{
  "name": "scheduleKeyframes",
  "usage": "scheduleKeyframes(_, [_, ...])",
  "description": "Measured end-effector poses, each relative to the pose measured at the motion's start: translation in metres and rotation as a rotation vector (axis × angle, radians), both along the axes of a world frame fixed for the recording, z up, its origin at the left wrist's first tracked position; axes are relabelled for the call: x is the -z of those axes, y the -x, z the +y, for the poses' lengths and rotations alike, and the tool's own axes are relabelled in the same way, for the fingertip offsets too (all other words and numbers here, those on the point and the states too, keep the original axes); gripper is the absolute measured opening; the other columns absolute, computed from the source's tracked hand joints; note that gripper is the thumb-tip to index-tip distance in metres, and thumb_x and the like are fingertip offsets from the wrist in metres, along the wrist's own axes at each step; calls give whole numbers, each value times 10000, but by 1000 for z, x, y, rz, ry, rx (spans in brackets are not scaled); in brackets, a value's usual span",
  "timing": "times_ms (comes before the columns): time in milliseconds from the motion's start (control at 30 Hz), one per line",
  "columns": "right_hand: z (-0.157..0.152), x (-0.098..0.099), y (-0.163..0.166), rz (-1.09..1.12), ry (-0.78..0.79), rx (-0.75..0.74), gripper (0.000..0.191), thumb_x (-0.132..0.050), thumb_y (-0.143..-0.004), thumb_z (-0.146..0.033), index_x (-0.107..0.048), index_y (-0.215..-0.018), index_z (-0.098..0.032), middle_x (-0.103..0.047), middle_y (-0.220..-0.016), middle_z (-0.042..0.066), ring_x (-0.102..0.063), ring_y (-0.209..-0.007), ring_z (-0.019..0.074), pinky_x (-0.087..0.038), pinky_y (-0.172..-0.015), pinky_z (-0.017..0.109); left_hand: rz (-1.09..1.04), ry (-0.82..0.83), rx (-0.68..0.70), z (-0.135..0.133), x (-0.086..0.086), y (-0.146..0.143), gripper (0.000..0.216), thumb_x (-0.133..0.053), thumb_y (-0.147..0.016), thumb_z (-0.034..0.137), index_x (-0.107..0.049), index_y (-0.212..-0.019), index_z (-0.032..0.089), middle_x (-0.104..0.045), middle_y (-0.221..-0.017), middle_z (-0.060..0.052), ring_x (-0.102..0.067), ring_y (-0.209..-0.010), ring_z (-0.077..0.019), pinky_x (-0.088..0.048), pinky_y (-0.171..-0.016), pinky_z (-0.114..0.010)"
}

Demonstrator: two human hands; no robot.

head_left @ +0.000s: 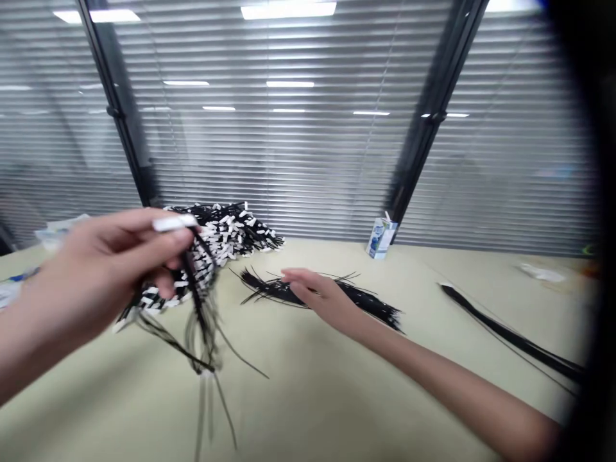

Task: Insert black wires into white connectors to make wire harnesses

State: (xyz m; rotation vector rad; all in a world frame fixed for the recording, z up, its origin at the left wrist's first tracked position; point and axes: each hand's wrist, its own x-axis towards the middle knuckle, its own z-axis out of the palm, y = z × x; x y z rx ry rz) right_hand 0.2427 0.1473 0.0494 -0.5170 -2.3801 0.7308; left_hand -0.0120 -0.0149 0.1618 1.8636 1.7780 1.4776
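Note:
My left hand (pixel 129 253) is raised at the left, thumb and fingers pinched on a bundle of thin black strands (pixel 199 308) with a white end piece (pixel 174 222). The strands hang down and are blurred; some loop and splay apart. Behind it lies a heap of black strands with white ends (pixel 235 231), partly hidden by the hand. At the centre, my right hand (pixel 322 295) is over a loose pile of black strands (pixel 375 305). Its fingers are stretched out, and nothing shows in them. I cannot tell whether it touches the pile.
A small blue-and-white drink carton (pixel 382 237) stands near the table's back edge. To the right lies a long black bundle (pixel 510 337) with a white end. Clear plastic wrapping (pixel 543 273) rests beyond it. Windows with blinds (pixel 289 147) rise behind the table (pixel 308 398).

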Motion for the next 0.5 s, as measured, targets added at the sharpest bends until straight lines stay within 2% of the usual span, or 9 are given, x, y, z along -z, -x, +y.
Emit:
scheduleKeyframes(67, [-29, -29, 11, 69, 112, -108, 442, -245, -1005, -429, -291, -1410, -257, -601, -1234, 72, -592, -1095, 147, -508, -887, 308, -70, 99, 126, 10, 2, -34, 219, -671, -817, 383, -662, -955, 213, -641, -664, 25, -551, -436, -85, -454, -405, -185])
scheduleKeyframes(133, [-56, -52, 19, 211, 446, -359, 469, -434, -947, -467, -357, -1351, -241, -602, -1172, 74, -586, -1069, 173, -487, -896, 332, -46, 181, 270, 22, 6, -63, 194, -615, -851, 366, -660, -946, 203, -641, -628, 16, -575, -453, -113, -453, -382, -188])
scheduleKeyframes(167, [-67, -58, 21, 256, 504, -361, 440, -522, -906, -462, -432, -1273, -238, -607, -1095, 54, -592, -999, 165, -490, -851, 316, -1, 169, 312, 28, 10, -73, 166, -593, -861, 333, -662, -934, 202, -643, -649, 10, -593, -497, -120, -452, -394, -185])
scheduleKeyframes(200, [-75, -62, 22, 282, 548, -294, 401, -576, -881, -429, -465, -1219, -244, -593, -1038, 32, -580, -950, 153, -484, -805, 299, 61, 117, 352, 33, 13, -81, 151, -571, -872, 310, -663, -920, 200, -655, -705, 2, -613, -565, -123, -479, -453, -186])
scheduleKeyframes(267, [-80, -62, 20, 291, 567, -120, 264, -571, -889, -377, -509, -1107, -241, -557, -922, -1, -539, -844, 125, -455, -723, 270, 154, 34, 337, 43, 19, -88, 177, -555, -881, 292, -622, -1026, 215, -649, -833, -4, -633, -678, -131, -509, -562, -204])
scheduleKeyframes(367, [-71, -53, 9, 229, 509, 54, 180, -503, -925, -394, -537, -964, -222, -503, -790, -25, -458, -706, 101, -391, -625, 251, 326, -22, 297, 54, 27, -81, 292, -553, -890, 276, -512, -1178, 240, -633, -919, 6, -621, -656, -111, -476, -567, -199])
scheduleKeyframes(433, [-62, -48, -3, 230, 498, 65, 212, -493, -932, -411, -552, -915, -209, -472, -709, -33, -415, -638, 89, -364, -596, 247, 522, -95, 324, 59, 31, -68, 223, -521, -919, 247, -541, -1141, 242, -659, -971, 4, -631, -723, -113, -456, -627, -198])
scheduleKeyframes(500, [-57, -46, -17, 294, 658, -3, 227, -496, -935, -412, -557, -894, -198, -375, -594, -61, -338, -540, 67, -341, -549, 229, 656, -193, 364, 62, 36, -52, 157, -487, -944, 236, -586, -1065, 225, -682, -958, 0, -634, -799, -125, -436, -687, -198])
